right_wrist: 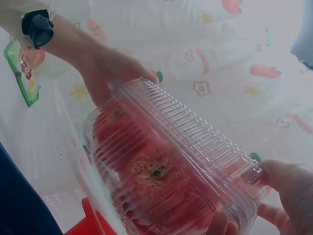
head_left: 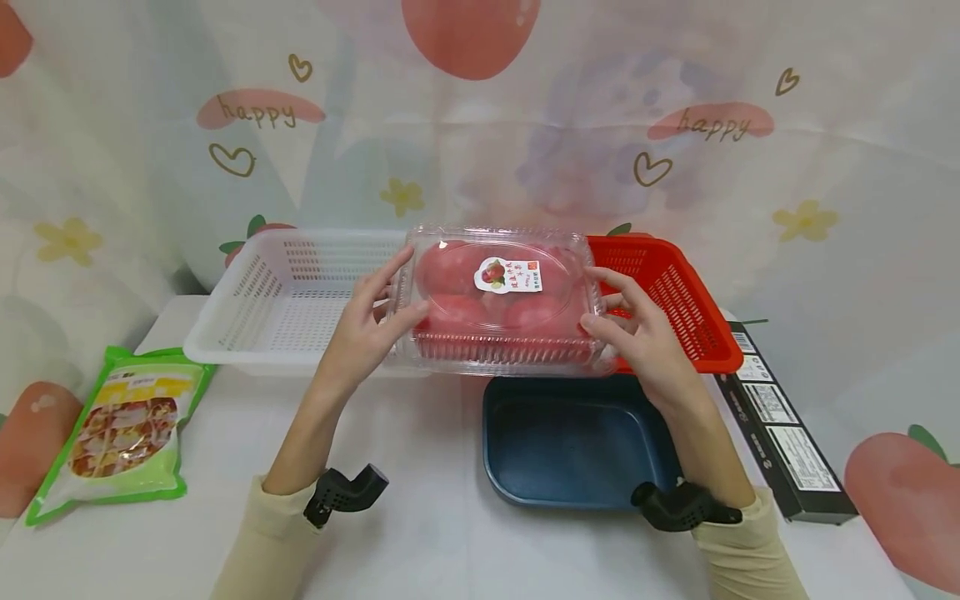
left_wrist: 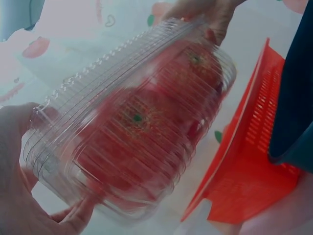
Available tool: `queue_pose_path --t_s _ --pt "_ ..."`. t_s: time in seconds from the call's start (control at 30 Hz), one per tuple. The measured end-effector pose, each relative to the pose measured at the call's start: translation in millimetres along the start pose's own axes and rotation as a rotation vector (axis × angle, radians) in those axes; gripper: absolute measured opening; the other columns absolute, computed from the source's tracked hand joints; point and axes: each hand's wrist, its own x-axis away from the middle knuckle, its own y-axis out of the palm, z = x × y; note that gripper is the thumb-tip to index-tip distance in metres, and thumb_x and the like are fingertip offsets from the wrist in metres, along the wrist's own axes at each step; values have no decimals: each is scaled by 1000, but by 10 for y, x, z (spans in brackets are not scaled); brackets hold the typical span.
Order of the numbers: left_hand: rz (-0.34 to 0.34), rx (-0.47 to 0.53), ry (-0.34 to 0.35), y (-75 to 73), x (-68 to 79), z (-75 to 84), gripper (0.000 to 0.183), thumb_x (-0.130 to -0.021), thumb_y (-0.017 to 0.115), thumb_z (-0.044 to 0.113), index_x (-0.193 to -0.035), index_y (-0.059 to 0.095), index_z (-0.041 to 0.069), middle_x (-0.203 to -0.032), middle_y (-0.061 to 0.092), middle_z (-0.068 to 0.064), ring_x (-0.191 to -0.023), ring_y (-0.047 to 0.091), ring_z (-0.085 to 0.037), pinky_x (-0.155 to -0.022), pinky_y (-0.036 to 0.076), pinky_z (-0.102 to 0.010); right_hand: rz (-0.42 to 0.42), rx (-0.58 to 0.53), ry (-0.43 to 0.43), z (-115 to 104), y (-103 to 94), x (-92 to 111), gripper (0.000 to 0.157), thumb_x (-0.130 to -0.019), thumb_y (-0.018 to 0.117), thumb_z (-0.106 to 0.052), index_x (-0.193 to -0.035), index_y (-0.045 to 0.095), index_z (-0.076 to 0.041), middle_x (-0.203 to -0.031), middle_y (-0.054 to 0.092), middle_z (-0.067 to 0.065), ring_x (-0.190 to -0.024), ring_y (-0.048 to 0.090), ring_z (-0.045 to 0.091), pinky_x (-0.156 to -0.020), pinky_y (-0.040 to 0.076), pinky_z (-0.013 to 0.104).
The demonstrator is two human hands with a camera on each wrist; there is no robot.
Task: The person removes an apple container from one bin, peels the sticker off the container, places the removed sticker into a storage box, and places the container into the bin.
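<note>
Clear lidded box [head_left: 504, 355] of red round produce [head_left: 456, 310], white sticker [head_left: 507, 275] on lid, held up over the tabletop [head_left: 427, 467], in head view spanning the gap between the two baskets. Left grip [head_left: 367, 321] curled on its left end, right grip [head_left: 637, 327] on its right end; each parted only as far as the box edge, thumb on near side, fingers round the end. Likely held by both ends because it's wide, loaded and thin-walled; two-sided support probably keeps the weight even. Lid faces the wearer, so sticker reads upright.

Beyond it: white basket [head_left: 300, 287] left, red basket [head_left: 678, 292] right, side by side at the back, probably to leave the front for handling. Dark blue tray [head_left: 577, 442] just in front of red one, partly behind right forearm. Green-edged bag [head_left: 129, 433] lies flat far left; long black box [head_left: 783, 425] far right, both apparently out of the hands' way.
</note>
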Motion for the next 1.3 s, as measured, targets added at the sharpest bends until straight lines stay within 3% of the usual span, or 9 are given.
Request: queue_pose_path --t_s 0.2,0.4,0.63,0.73,0.8,1.03,1.3 --pt "-30 -76 -9 -129 84 4 63 -89 65 22 -147 42 31 -126 42 -16 -116 41 -24 -104 42 -54 -74 24 47 -32 47 24 68 -87 68 -17 -147 38 -26 -121 49 5 -103 57 24 -79 58 28" --pt "-79 -140 -6 -267 221 31 60 -88 67 22 -144 45 26 -130 42 -12 -117 40 -23 -106 41 -56 -129 9 75 -100 113 75 73 -85 69 -17 -148 35 -28 -126 48 7 -106 56 27 -79 58 32" --pt "-92 -144 17 -389 362 105 61 -88 67 19 -144 44 30 -119 41 -12 -113 38 -20 -107 38 -57 -198 -13 66 -163 186 158 74 -86 67 -16 -149 31 -29 -122 48 12 -94 65 29 -81 58 35" --pt "-93 -153 17 -432 418 121 62 -89 67 20 -144 42 32 -123 42 -10 -114 39 -19 -107 38 -55 -220 -41 64 -177 221 187 73 -87 66 -14 -149 31 -29 -120 47 14 -90 67 28 -80 59 35" --pt "-87 -165 19 -465 457 118 62 -89 67 18 -145 42 31 -126 42 -8 -114 40 -18 -105 40 -50 -239 -56 66 -177 251 201 73 -87 66 -14 -149 30 -28 -120 47 15 -89 68 27 -80 59 35" --pt "-32 -173 56 -606 569 87 54 -89 64 8 -139 48 20 -123 48 3 -107 47 -15 -93 42 -13 -313 -118 85 -161 403 230 74 -88 67 -15 -149 26 -24 -123 45 20 -88 69 27 -76 60 39" --pt "-56 -242 43 -772 749 47 54 -89 65 7 -139 48 18 -116 51 3 -102 49 -11 -90 41 -7 -401 -164 132 -227 572 309 74 -87 71 -22 -146 26 -28 -130 41 19 -100 64 29 -76 60 42"
